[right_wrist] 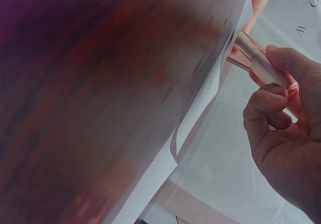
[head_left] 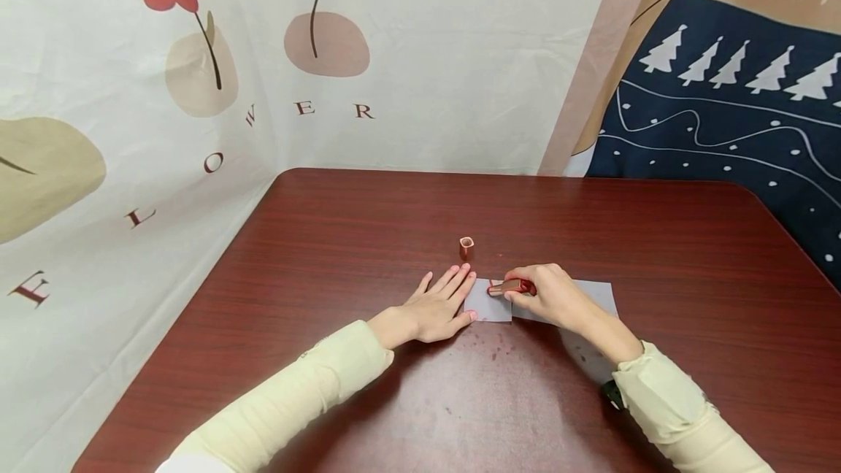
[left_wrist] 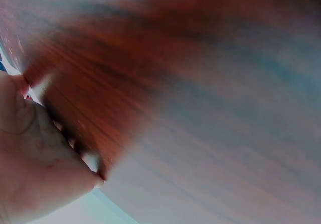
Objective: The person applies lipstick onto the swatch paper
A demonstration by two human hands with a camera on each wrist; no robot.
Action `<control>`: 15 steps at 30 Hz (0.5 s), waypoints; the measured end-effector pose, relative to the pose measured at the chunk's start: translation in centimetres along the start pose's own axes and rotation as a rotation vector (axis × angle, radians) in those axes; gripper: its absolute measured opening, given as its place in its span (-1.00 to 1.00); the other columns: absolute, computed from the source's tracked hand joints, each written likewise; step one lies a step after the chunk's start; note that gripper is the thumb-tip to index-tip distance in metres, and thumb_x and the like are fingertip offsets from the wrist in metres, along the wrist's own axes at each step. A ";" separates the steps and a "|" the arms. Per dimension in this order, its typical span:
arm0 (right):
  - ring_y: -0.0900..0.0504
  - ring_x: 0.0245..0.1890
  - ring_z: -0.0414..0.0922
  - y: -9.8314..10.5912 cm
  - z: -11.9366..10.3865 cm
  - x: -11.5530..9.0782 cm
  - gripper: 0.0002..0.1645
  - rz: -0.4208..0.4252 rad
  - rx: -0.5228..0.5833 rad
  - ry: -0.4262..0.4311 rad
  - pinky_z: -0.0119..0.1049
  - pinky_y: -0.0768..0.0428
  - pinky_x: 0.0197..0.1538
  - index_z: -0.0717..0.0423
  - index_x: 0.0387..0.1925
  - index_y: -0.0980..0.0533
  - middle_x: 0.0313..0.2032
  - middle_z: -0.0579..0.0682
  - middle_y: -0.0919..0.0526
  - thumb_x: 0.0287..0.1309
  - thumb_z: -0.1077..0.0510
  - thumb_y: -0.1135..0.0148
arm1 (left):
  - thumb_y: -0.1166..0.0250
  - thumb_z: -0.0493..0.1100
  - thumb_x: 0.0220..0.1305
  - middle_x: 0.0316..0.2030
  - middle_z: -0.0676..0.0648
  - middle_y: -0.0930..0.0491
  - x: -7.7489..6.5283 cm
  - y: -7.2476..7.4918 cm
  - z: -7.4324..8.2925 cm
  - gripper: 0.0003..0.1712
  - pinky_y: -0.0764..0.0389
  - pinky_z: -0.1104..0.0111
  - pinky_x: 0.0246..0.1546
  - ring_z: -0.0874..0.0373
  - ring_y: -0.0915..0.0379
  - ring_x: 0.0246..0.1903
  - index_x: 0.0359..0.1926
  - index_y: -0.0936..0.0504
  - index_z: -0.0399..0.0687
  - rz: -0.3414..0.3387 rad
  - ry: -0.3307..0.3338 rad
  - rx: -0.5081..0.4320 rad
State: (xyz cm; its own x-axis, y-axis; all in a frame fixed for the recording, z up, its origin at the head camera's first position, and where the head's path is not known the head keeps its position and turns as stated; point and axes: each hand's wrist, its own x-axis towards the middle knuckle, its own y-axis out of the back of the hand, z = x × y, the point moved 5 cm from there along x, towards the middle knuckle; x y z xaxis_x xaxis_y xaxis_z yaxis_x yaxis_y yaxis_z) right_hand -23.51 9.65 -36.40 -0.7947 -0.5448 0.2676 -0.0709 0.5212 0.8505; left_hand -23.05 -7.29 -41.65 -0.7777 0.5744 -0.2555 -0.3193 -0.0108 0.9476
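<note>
My right hand [head_left: 555,298] grips a lipstick [head_left: 515,287] with a red and rose-gold case, tilted so that its tip meets a small white paper [head_left: 489,309]. A short red mark shows on the paper at the tip. Thumb and curled fingers hold the case [right_wrist: 263,68] in the right wrist view. My left hand [head_left: 439,310] lies palm down with fingers spread, fingertips and thumb at the paper's left edge. Just beyond that hand, the lipstick's rose-gold cap [head_left: 466,248] stands upright on the table. In the left wrist view the palm [left_wrist: 40,158] shows from the side.
A second strip of white paper [head_left: 598,298] extends to the right, partly under my right hand. The dark red wooden table [head_left: 368,217] has some reddish specks near the papers. A printed cloth [head_left: 447,108] hangs behind and to the left; a navy cloth [head_left: 709,115] hangs at right.
</note>
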 end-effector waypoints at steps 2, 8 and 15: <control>-0.21 -0.70 -0.32 0.0 0.0 0.0 -0.74 -0.004 0.003 -0.006 -0.41 -0.23 -0.62 0.26 -0.25 -0.62 -0.69 -0.22 -0.33 -0.02 0.23 -0.38 | 0.26 0.22 0.42 0.45 0.00 0.35 0.0 0.1 0.1 -0.22 0.28 0.04 0.30 0.15 0.48 0.40 0.47 0.23 -0.02 0.002 -0.001 -0.005; -0.21 -0.69 -0.33 0.0 0.0 -0.1 -0.74 -0.012 0.007 -0.008 -0.41 -0.24 -0.62 0.27 -0.24 -0.62 -0.67 -0.22 -0.37 -0.02 0.22 -0.38 | 0.26 0.24 0.41 0.45 0.02 0.36 0.0 0.1 0.0 -0.22 0.28 0.04 0.30 0.16 0.48 0.40 0.47 0.24 0.00 0.003 0.000 -0.012; -0.23 -0.68 -0.33 -0.1 0.0 -0.2 -0.72 -0.020 0.002 0.004 -0.41 -0.27 -0.60 0.27 -0.23 -0.61 -0.66 -0.22 -0.39 -0.01 0.20 -0.37 | 0.30 0.26 0.40 0.45 0.04 0.39 0.4 -0.6 -0.3 -0.22 0.28 0.05 0.31 0.19 0.52 0.39 0.47 0.27 0.03 0.010 -0.003 0.014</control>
State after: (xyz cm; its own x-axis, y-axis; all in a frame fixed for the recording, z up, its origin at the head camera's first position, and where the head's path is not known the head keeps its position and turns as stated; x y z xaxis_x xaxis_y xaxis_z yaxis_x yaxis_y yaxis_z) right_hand -23.32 9.69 -36.54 -0.7906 -0.5577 0.2529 -0.0875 0.5115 0.8548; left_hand -23.30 -7.33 -42.39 -0.7788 0.5772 -0.2456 -0.3041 -0.0049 0.9526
